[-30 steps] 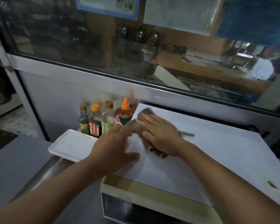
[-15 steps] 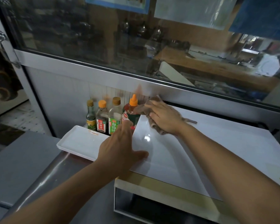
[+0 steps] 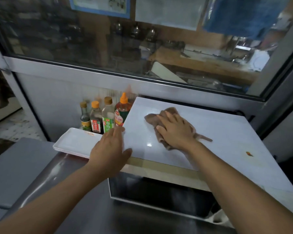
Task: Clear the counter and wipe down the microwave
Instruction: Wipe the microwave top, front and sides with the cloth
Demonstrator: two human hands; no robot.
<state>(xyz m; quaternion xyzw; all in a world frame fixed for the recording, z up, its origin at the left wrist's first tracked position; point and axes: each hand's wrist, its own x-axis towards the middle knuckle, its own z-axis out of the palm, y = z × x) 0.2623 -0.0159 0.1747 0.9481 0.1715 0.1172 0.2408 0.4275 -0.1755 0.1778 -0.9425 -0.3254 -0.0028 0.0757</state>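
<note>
While R hand (image 3: 175, 130) presses cloth (image 3: 161, 115) flat, fingers straight, mid microwave (image 3: 227, 132) top, L hand (image 3: 108, 149), fingers apart, braces its left edge vs sliding.

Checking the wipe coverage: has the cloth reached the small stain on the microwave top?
No: the cloth lies under the right hand, well left of the stain on the microwave top.

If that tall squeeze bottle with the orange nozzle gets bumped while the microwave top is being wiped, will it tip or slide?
The squeeze bottle looks tall and narrow, so a knock near its nozzle would probably tip it. It stands close against the microwave edge and the neighbouring green-label bottle, which may limit sliding. It looks like plastic, so probably not fragile.
</note>
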